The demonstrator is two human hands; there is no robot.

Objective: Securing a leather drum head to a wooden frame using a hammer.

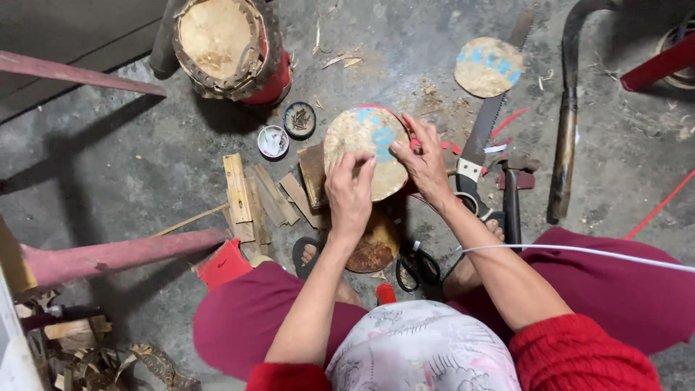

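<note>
Left hand (350,194) fingers pinching lower edge of round woven disc (365,148); right hand (425,165) fingers curled on right rim, probably gripping. Handsaw (481,134) just right of disc, drum (224,45) well up-left.

Both hands, left hand (350,190) and right hand (423,163), grip a round disc (364,141) above wood scraps (255,197) and a saw (483,134).

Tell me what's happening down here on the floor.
A person sits on the concrete floor and holds a round pale disc with blue marks in both hands: the left hand at its lower edge, the right hand at its right edge. A handsaw, scissors, wood scraps and a second disc lie around.
</note>
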